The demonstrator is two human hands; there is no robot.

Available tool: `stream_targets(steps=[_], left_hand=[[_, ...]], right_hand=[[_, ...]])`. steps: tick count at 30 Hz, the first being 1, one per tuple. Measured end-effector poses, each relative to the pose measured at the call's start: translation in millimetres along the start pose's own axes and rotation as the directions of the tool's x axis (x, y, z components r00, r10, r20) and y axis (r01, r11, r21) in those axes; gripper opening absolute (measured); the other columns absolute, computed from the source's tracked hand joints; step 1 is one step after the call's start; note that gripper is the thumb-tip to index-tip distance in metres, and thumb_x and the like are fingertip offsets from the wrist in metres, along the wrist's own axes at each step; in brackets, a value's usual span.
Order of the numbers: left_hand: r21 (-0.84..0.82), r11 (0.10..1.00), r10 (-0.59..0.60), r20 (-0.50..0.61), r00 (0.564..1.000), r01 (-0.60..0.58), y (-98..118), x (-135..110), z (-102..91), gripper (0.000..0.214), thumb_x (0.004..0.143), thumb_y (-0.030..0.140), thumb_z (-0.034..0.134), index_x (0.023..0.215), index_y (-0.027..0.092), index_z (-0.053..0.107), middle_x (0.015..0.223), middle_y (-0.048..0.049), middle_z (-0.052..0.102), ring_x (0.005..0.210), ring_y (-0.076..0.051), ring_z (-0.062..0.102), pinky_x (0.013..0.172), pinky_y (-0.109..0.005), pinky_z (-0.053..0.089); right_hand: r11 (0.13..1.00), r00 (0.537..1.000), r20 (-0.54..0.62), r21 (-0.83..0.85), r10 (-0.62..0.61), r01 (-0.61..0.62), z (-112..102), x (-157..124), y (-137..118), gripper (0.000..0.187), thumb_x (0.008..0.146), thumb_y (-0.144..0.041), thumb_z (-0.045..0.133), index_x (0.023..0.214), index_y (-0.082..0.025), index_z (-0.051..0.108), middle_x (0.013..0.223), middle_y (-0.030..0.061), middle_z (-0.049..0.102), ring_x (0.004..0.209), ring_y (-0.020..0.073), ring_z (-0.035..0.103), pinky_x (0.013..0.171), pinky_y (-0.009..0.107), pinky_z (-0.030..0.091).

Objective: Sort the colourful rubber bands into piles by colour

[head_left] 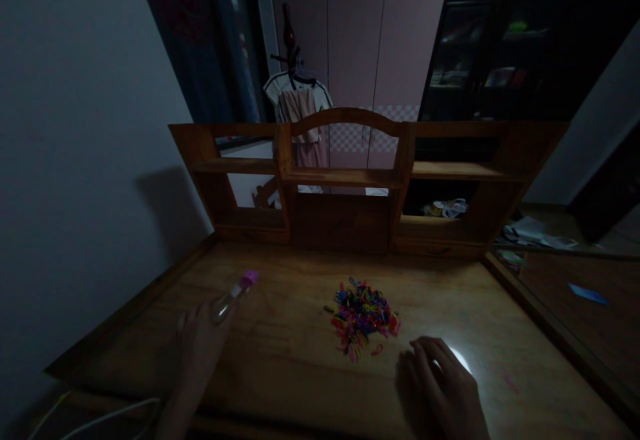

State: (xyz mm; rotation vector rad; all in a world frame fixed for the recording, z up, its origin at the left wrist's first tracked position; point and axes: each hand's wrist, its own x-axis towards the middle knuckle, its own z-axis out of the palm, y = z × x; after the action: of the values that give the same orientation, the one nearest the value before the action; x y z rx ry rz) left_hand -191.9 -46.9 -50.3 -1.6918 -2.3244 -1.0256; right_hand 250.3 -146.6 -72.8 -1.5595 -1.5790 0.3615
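Observation:
A heap of small colourful elastic bands [364,317] lies in the middle of a wooden desk [295,353]. My left hand [203,340] is closed around a small clear bottle with a pink cap [235,293], held just above the desk to the left of the heap. My right hand [440,387] rests on the desk just right of and below the heap, fingers curled loosely downward and slightly apart, holding nothing I can see. The room is dim.
A wooden shelf unit [345,180] stands along the desk's far edge, with small items in its right compartment [445,208]. A wall [75,160] runs along the left. White cables [100,417] hang at the near left corner. Pink wardrobe [360,47] and hanging clothes [300,110] stand behind.

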Motion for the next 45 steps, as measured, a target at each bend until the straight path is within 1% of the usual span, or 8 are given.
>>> stream_targets(steps=[6,9,12,18,25,32,38,45], left_hand=[[-0.521,0.850,0.095,0.290,0.952,0.074,139,-66,10.4,0.047,0.091,0.054,0.035,0.126,0.024,0.049,0.123,-0.0096,0.057,0.115,-0.026,0.053,0.094,-0.041,0.045],[-0.500,0.866,0.249,0.469,0.848,0.022,199,-112,25.8,0.050,0.093,0.052,0.030,0.137,0.029,0.038,0.138,-0.0097,0.046,0.130,-0.026,0.041,0.104,-0.042,0.039],[-0.530,0.847,0.384,0.550,0.742,-0.045,224,-147,45.8,0.059,0.094,0.045,0.030,0.149,0.028,0.019,0.151,-0.0117,0.027,0.143,-0.029,0.018,0.112,-0.051,0.025],[-0.689,0.715,0.590,0.500,0.634,-0.121,214,-161,45.5,0.052,0.095,0.036,0.029,0.146,0.031,0.031,0.151,-0.0062,0.030,0.145,-0.029,0.008,0.116,-0.056,0.009],[-0.604,0.797,0.413,0.542,0.732,-0.002,197,-138,35.5,0.035,0.092,0.047,0.036,0.115,0.034,0.060,0.128,-0.0054,0.052,0.116,-0.025,0.053,0.100,-0.041,0.043],[-0.694,0.683,0.182,0.464,0.867,0.228,152,-143,49.4,0.036,0.091,0.052,0.037,0.097,0.028,0.063,0.101,-0.0061,0.066,0.099,-0.026,0.060,0.087,-0.036,0.048],[-0.745,0.546,-0.014,0.449,0.894,0.383,135,-134,34.4,0.047,0.081,0.061,0.052,0.097,0.018,0.066,0.073,-0.0020,0.061,0.075,-0.020,0.058,0.075,-0.028,0.046],[-0.715,0.542,-0.061,0.489,0.870,0.441,114,-133,42.9,0.048,0.077,0.059,0.059,0.101,0.018,0.067,0.082,-0.0039,0.066,0.078,-0.020,0.060,0.074,-0.028,0.048]], right_hand=[[0.921,0.972,0.115,0.314,0.204,-0.230,1,4,-40,0.035,0.091,-0.045,0.049,0.119,-0.027,0.058,0.110,0.0068,0.066,0.098,0.0223,0.065,0.079,0.031,0.056],[0.848,0.976,0.179,0.494,0.120,-0.195,8,12,-69,0.046,0.092,-0.043,0.049,0.135,-0.029,0.044,0.124,0.0078,0.061,0.109,0.0227,0.062,0.089,0.036,0.054],[0.800,0.974,0.162,0.557,0.158,-0.222,13,23,-82,0.052,0.091,-0.044,0.051,0.138,-0.030,0.036,0.129,0.0100,0.057,0.110,0.0236,0.061,0.089,0.039,0.054],[0.794,0.958,0.168,0.537,0.231,-0.286,8,49,-48,0.058,0.084,-0.052,0.056,0.131,-0.022,0.042,0.115,0.0129,0.063,0.095,0.0236,0.066,0.076,0.036,0.056],[0.979,0.980,-0.035,-0.037,0.198,-0.199,-9,82,12,0.047,0.086,-0.050,0.050,0.122,-0.021,0.052,0.103,0.0093,0.065,0.077,0.0206,0.064,0.067,0.033,0.051],[0.883,1.000,-0.023,-0.469,-0.019,0.006,4,100,16,0.043,0.093,-0.035,0.041,0.133,-0.017,0.044,0.106,0.0125,0.062,0.097,0.0242,0.058,0.077,0.032,0.045],[0.817,0.998,0.005,-0.574,-0.057,0.050,12,104,15,0.039,0.090,-0.035,0.049,0.126,-0.019,0.048,0.103,0.0113,0.062,0.089,0.0233,0.057,0.073,0.030,0.043],[0.856,0.994,0.006,-0.508,-0.110,0.098,8,103,18,0.034,0.090,-0.036,0.049,0.120,-0.021,0.053,0.115,0.0133,0.058,0.099,0.0250,0.056,0.081,0.032,0.045]])
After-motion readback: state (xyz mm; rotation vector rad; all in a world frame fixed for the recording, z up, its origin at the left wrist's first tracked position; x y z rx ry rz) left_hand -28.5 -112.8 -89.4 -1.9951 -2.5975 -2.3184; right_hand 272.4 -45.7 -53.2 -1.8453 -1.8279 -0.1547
